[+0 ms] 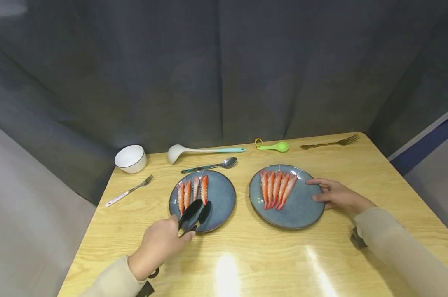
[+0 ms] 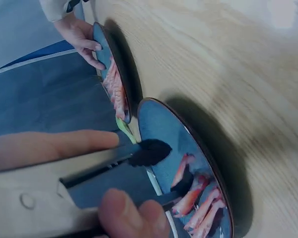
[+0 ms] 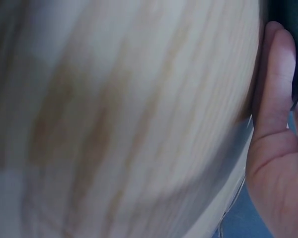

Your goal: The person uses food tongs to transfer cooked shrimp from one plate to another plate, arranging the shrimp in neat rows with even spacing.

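My left hand [image 1: 162, 243] grips black-tipped tongs [image 1: 191, 212] above the left blue plate [image 1: 221, 198]. Their tips stand apart near the lower ends of the shrimp [image 1: 204, 187] on that plate; in the left wrist view one tip [image 2: 183, 183] overlaps a shrimp [image 2: 191, 196]. Whether the tips touch it I cannot tell. At the right rim of a second blue plate [image 1: 301, 210], my right hand [image 1: 340, 196] holds the edge. Several red and white shrimp [image 1: 277, 189] lie side by side on its left half. The right wrist view shows this hand [image 3: 280, 148] close up against the dark plate.
A white bowl [image 1: 131, 159] and a fork [image 1: 129, 193] lie at the left. Along the back are a white ladle [image 1: 194, 151] with a turquoise handle end, a spoon [image 1: 212, 166], a green measuring spoon [image 1: 275, 147] and a bronze-coloured fork [image 1: 331, 143]. A dark curtain [image 1: 224, 74] hangs behind the table.
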The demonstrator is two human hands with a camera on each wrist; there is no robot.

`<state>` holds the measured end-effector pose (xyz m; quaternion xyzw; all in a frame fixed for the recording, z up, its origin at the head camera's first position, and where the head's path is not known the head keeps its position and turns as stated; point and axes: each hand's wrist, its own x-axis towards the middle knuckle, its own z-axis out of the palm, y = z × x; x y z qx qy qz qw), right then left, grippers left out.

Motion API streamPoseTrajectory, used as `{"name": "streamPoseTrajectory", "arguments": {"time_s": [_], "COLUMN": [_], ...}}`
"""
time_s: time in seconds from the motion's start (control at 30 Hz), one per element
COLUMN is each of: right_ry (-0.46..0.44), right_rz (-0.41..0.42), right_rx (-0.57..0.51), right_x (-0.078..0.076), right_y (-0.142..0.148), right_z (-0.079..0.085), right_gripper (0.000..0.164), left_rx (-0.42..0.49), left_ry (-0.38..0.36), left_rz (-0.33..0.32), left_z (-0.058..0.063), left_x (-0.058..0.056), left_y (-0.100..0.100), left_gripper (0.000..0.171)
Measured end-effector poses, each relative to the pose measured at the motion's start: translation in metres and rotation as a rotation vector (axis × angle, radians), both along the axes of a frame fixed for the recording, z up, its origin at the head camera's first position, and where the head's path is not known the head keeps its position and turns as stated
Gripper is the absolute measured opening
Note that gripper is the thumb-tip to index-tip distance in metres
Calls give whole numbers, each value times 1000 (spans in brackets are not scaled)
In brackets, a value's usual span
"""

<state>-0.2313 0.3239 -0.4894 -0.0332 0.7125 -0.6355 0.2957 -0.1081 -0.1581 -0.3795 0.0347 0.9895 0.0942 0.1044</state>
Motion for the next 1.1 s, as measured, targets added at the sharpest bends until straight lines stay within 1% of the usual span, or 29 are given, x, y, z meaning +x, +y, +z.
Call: {"name": "streamPoseTrajectory", "arguments": {"time_s": [0.1,0.23,0.33,0.43,0.5,0.67,0.7,0.73,0.9,1.03,1.1], "right_ry": [-10,-3,-5,-4,-7,-7,-4,0,-4,-12,-12], "right_rz": [-8,-5,-6,-9,-6,15,15,16,5,4,5], "right_rx": [5,26,26,16,1,-9,-10,-11,-15,-1,-3], "right_x": [0,-1,-1,-2,-2,0,0,0,-2,-2,-2], "right_y": [0,1,1,1,0,2,2,2,2,2,1], "right_z": [-1,-1,-1,-2,-3,-2,-2,-2,-3,-4,-4], "right_gripper": [65,65,65,65,65,66,66,66,66,66,66], "left_rx": [16,30,25,15,31,92,99,108,160,227,272], "left_ry": [-5,-25,-48,-64,-72,-64,-63,-65,-76,-99,-110], "left_rz": [7,29,42,46,42,1,-4,-4,57,96,113], "left_z": [-1,-1,-1,-1,-1,-5,-6,-7,-7,-11,-13], "left_x": [-1,-3,-5,-6,-7,-7,-7,-7,-11,-15,-17], "left_y": [-1,-2,0,2,3,3,2,1,-5,-8,-10], "left_gripper": [56,59,62,58,59,69,70,68,59,63,61]}}
